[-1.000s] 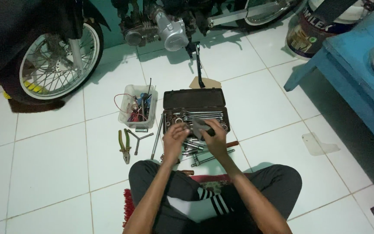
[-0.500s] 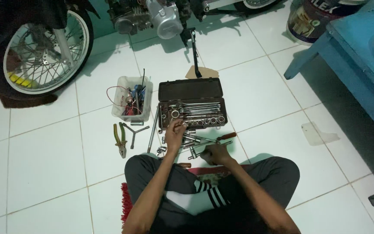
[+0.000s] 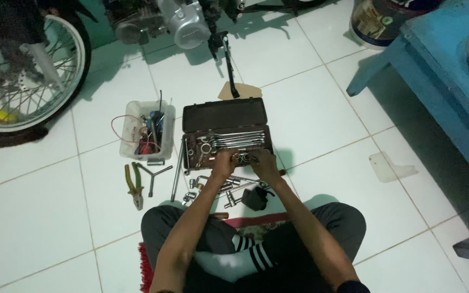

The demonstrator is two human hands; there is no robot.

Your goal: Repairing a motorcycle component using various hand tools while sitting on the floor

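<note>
Head view: seated cross-legged on white tile floor (image 3: 327, 114), both arms reaching forward into open dark tool case (image 3: 225, 120). Left hand (image 3: 225, 164) at case's front edge, fingers curled down over small sockets (image 3: 241, 158); grip can't be told, fingertips hidden among the metal. Right hand (image 3: 264, 163) just beside it, also curled at front edge, holding or only touching something small: cannot tell. Row of combination wrenches (image 3: 234, 139) lying in tray behind the hands. Loose sockets and extension bars (image 3: 213, 187) scattered on tile between case and knees, dark small object (image 3: 254, 199) near right forearm. Left of case: clear plastic tub (image 3: 145, 130) with screwdrivers and red wire, pliers (image 3: 134, 186), Y-shaped wrench (image 3: 153, 174), long bar (image 3: 177, 172). Motorcycle wheel (image 3: 25, 70) and engine (image 3: 183, 21) at top, blue table (image 3: 451, 81) at right. Risk, judged: small sockets slipping from crowded fingers, rolling across tile among the loose pile; dim light making sizes easy to mix up.
</note>
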